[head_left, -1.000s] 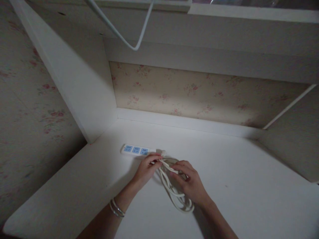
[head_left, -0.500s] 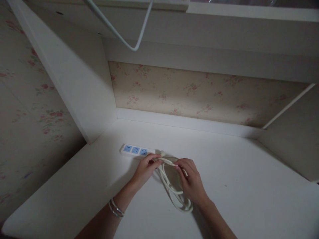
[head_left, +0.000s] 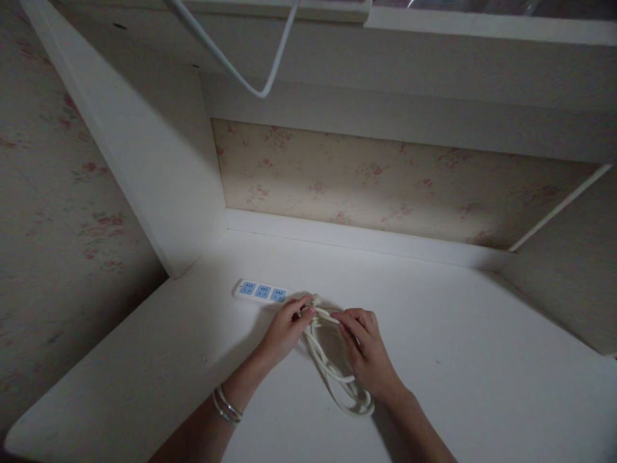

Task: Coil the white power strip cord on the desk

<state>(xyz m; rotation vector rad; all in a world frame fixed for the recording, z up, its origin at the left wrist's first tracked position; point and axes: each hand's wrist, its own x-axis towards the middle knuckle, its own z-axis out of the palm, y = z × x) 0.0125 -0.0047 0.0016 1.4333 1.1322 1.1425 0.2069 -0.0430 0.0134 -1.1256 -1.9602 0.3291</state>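
Above the white desk (head_left: 443, 308), in the head view, grasping the gathered upper strands of a cream cable (head_left: 343, 379) between thumb and fingers of the left hand (head_left: 289, 325). With the right hand (head_left: 369, 347), pinching a strand just right of there, thumb close to forefinger. Sloping the cable's loops in a long oval from the left fingertips toward the right wrist, passing partly behind the right hand. Having the white power strip (head_left: 263, 291) lying on the desk, beyond and left of the left hand, running nearly left to right, its blue sockets facing up and its right end hidden behind the left fingers; being nearer to it with the left hand than with the right.
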